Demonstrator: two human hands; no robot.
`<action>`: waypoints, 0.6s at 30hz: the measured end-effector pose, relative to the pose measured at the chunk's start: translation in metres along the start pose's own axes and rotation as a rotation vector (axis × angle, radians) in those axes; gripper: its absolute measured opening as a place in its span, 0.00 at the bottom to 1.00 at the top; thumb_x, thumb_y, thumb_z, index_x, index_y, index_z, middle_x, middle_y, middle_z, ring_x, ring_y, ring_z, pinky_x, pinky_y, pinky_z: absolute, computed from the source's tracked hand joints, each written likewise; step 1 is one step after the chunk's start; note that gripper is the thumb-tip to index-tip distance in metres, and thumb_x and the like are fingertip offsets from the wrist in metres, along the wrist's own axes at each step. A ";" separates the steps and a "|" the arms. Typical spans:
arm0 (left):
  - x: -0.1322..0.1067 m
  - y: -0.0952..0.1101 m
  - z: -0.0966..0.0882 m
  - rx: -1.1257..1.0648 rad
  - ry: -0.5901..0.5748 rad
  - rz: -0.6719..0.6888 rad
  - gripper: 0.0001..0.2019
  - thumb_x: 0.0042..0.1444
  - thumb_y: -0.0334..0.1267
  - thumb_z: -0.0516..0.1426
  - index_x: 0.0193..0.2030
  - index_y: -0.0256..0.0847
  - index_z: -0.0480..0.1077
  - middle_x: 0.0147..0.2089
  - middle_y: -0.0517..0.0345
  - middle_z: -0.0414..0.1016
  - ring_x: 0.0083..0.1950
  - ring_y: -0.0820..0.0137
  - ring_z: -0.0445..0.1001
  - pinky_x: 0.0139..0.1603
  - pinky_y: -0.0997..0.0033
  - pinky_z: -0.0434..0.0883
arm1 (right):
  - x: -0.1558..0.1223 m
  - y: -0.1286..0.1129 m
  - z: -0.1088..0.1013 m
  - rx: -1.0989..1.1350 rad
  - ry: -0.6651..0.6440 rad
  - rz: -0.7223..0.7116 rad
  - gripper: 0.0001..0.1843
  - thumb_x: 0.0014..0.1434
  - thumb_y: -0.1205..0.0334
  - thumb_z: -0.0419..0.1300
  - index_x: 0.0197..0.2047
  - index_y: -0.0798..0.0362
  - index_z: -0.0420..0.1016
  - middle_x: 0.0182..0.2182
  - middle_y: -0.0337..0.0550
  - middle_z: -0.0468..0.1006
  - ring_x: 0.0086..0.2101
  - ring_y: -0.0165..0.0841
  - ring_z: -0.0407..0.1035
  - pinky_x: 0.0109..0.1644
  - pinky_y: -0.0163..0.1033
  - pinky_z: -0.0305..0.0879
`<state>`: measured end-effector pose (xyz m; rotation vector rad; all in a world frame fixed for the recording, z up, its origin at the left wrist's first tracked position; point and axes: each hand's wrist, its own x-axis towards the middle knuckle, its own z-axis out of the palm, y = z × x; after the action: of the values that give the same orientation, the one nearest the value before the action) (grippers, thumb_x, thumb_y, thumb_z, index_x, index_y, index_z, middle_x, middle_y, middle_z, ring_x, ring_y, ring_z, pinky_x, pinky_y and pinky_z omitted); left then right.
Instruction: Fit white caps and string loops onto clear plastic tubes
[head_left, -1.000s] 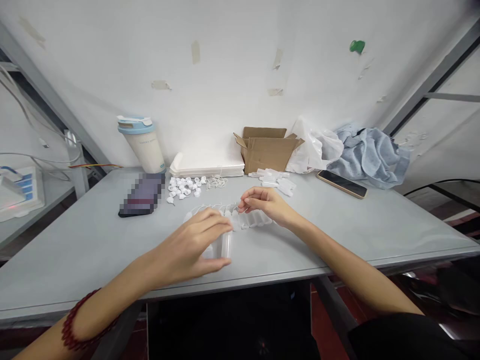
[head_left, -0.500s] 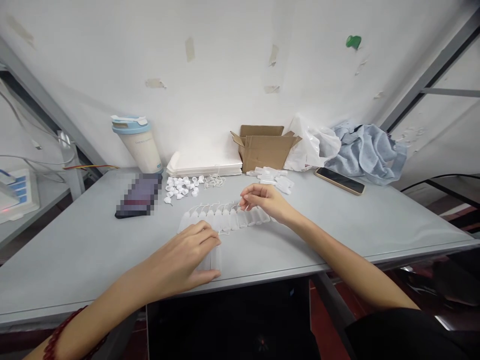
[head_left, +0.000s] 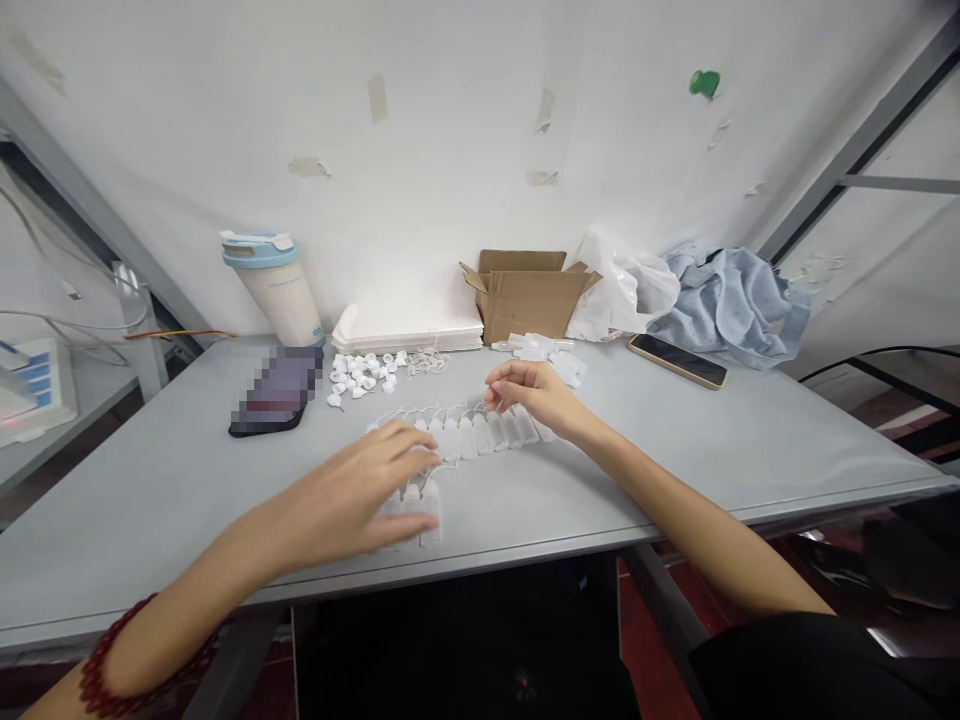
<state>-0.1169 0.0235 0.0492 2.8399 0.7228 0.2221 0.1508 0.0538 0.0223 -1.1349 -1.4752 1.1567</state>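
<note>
My left hand (head_left: pixel 367 490) hovers low over the table's front part, fingers and thumb apart. Beneath it, partly hidden, lie several small translucent plastic pieces (head_left: pixel 430 500) with thin white strings. Behind them runs a row of similar translucent pieces (head_left: pixel 480 436), side by side, their strings (head_left: pixel 436 409) pointing away from me. My right hand (head_left: pixel 541 400) is over the right part of this row, fingers curled in toward the thumb. Whatever is in that pinch, if anything, is too small to make out. Small white caps (head_left: pixel 363 374) lie in a heap further back, beside a loose bundle of white string (head_left: pixel 429 361).
At the back are a cup (head_left: pixel 276 295), white flat sheets or boxes (head_left: pixel 405 327), an open cardboard box (head_left: pixel 534 303), more translucent pieces (head_left: pixel 551 355), a plastic bag (head_left: pixel 626 290) and blue cloth (head_left: pixel 731 305). A blurred-out dark object (head_left: pixel 277 390) lies left, a phone (head_left: pixel 677 361) right.
My left hand has lifted slightly and moved a little away from me, uncovering more of the pieces beneath it. The right hand has barely moved.
</note>
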 end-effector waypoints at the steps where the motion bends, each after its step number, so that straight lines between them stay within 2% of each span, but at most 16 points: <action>1: 0.004 -0.007 -0.004 -0.001 0.038 -0.027 0.17 0.62 0.47 0.54 0.53 0.41 0.69 0.57 0.49 0.70 0.57 0.59 0.66 0.55 0.61 0.67 | 0.002 0.001 -0.003 -0.015 0.019 -0.010 0.04 0.54 0.64 0.59 0.33 0.55 0.71 0.26 0.39 0.78 0.28 0.29 0.74 0.34 0.36 0.69; 5: 0.034 -0.047 -0.019 0.018 0.192 -0.126 0.17 0.62 0.46 0.49 0.48 0.39 0.71 0.51 0.49 0.74 0.54 0.59 0.70 0.55 0.59 0.67 | 0.010 0.006 -0.020 -0.118 0.131 -0.066 0.04 0.54 0.64 0.58 0.33 0.55 0.71 0.28 0.41 0.77 0.29 0.29 0.73 0.34 0.36 0.69; 8: 0.061 -0.080 -0.019 0.037 0.210 -0.243 0.16 0.59 0.41 0.48 0.45 0.38 0.73 0.48 0.50 0.77 0.50 0.58 0.72 0.53 0.58 0.68 | 0.018 0.014 -0.037 -0.263 0.231 -0.103 0.04 0.55 0.66 0.56 0.34 0.55 0.71 0.29 0.42 0.78 0.30 0.31 0.73 0.34 0.37 0.69; 12: 0.079 -0.113 0.000 0.128 0.214 -0.292 0.17 0.57 0.36 0.46 0.45 0.36 0.73 0.48 0.46 0.77 0.53 0.55 0.71 0.56 0.54 0.66 | 0.028 0.029 -0.058 -0.648 0.346 -0.205 0.07 0.55 0.70 0.53 0.32 0.54 0.71 0.32 0.47 0.79 0.34 0.35 0.73 0.38 0.40 0.69; 15: 0.076 -0.126 0.017 0.201 0.213 -0.238 0.18 0.57 0.32 0.45 0.47 0.35 0.72 0.52 0.46 0.75 0.57 0.55 0.68 0.59 0.52 0.62 | 0.033 0.040 -0.068 -0.870 0.332 -0.269 0.09 0.55 0.72 0.52 0.34 0.55 0.73 0.37 0.51 0.79 0.39 0.39 0.73 0.43 0.44 0.68; 18: 0.068 -0.127 0.025 0.248 0.207 -0.212 0.20 0.57 0.29 0.45 0.53 0.36 0.70 0.56 0.47 0.72 0.59 0.54 0.63 0.58 0.50 0.62 | 0.036 0.048 -0.073 -1.003 0.273 -0.333 0.11 0.54 0.73 0.53 0.38 0.55 0.74 0.40 0.52 0.79 0.44 0.42 0.72 0.49 0.47 0.66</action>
<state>-0.1106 0.1621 0.0019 2.9667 1.1613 0.4247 0.2229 0.1058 -0.0105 -1.5168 -1.9658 -0.0431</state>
